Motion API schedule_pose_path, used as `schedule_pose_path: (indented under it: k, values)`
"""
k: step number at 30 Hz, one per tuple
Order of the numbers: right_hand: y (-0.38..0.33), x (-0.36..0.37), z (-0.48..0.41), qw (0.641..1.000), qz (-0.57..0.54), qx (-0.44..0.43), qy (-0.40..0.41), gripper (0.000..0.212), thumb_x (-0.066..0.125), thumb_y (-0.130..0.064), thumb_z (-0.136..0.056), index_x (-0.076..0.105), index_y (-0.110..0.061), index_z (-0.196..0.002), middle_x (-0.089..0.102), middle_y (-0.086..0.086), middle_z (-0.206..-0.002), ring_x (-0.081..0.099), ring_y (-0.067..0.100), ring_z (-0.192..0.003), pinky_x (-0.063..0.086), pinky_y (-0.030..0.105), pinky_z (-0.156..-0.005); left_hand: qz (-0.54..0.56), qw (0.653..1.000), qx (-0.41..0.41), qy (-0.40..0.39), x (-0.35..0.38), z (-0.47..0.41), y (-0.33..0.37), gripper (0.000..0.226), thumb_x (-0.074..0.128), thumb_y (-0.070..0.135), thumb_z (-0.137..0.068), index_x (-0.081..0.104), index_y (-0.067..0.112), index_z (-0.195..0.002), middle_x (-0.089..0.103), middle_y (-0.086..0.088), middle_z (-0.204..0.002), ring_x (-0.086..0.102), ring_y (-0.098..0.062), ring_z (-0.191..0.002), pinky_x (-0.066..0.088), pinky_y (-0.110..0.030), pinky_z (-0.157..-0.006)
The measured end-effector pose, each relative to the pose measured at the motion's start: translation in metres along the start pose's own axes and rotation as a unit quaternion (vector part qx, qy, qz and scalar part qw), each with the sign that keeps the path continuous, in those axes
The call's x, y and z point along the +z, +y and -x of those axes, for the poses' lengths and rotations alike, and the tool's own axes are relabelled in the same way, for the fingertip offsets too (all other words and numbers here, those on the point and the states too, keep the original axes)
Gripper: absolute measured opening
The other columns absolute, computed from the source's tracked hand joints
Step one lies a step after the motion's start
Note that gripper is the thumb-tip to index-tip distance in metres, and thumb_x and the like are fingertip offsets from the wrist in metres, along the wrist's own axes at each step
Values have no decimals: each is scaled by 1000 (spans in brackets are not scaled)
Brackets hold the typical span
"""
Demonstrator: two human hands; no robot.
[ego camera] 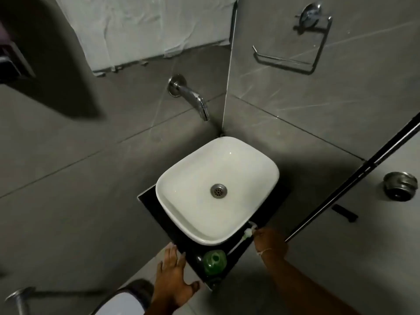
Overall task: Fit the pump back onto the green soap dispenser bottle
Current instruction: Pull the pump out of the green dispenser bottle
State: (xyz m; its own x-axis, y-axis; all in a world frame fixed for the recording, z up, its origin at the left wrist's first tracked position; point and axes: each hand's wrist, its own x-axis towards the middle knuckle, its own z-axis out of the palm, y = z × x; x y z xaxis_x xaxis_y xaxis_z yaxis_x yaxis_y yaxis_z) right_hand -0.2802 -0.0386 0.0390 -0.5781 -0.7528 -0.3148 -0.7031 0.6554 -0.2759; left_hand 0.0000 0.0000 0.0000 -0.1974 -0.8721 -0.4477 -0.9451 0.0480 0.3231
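The green soap bottle stands upright with its neck open on the black counter, at the near corner in front of the white basin. The white pump lies on the counter to the bottle's right, its tube slanting down towards the bottle. My right hand has its fingers closed around the pump head. My left hand is spread open, its fingertips at the counter's near left edge, left of the bottle and apart from it.
A white basin with a metal drain fills most of the counter. A chrome spout juts from the wall above it. A dark door edge runs diagonally on the right. An empty paper holder hangs at the upper right.
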Motion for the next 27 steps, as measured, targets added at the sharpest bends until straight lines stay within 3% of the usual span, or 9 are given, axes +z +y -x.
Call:
schedule_pose_path:
  k: [4,7,12,17,21,23,25,27]
  values:
    - [-5,12,-22,986,-119,92,-79,55,51,-50,-90,67,-3,-115,61,24,-126,55,38,-119,42,44,-102,27,1000,4,-3,15,-10,13,99,60,76,-62,22,38,-146,-14,-9,-160,-15,-31,-147,9,-46,-119]
    - [-7,30,-35,980,-163,94,-59,57,66,-44,-84,65,4,-114,60,29,-125,53,42,-119,39,43,-100,58,998,-1,-18,28,-17,17,98,63,75,-60,25,41,-144,-16,-9,-160,-17,-31,-146,9,-48,-118]
    - [-11,48,-47,973,-177,130,-65,71,74,-43,-76,57,10,-120,54,32,-131,50,44,-123,39,46,-101,83,996,7,18,38,-25,20,91,64,74,-59,33,46,-139,-12,-8,-161,-18,-28,-146,9,-47,-118]
    - [-7,60,-56,958,-217,170,-76,74,73,-46,-76,55,9,-123,53,28,-134,49,43,-123,39,46,-100,119,991,25,52,42,-31,22,83,54,83,-56,43,49,-132,-7,-5,-161,-20,-25,-146,6,-48,-119]
    - [-3,53,-48,923,-301,203,-126,70,66,-46,-82,54,8,-124,53,28,-135,51,41,-122,41,43,-102,139,988,28,66,43,-34,21,79,48,86,-50,54,51,-121,-5,-3,-161,-20,-23,-146,5,-49,-119]
    - [3,40,-30,920,-328,186,-110,59,60,-48,-86,63,4,-114,61,28,-123,57,41,-112,45,41,-96,143,987,29,70,44,-34,20,78,51,84,-51,55,50,-121,-5,-3,-161,-19,-23,-146,5,-50,-119]
    - [9,26,-3,933,-328,146,-13,46,58,-52,-85,72,-8,-88,68,27,-100,62,41,-96,50,44,-86,144,987,30,63,45,-34,19,76,53,83,-53,53,50,-123,-6,-3,-161,-20,-23,-146,4,-51,-119]
    - [10,8,35,923,-361,102,89,48,58,-64,-79,67,-20,-61,68,16,-70,64,30,-71,51,39,-64,132,989,30,57,45,-35,20,72,58,78,-57,51,51,-124,-6,-4,-162,-20,-25,-146,4,-53,-119]
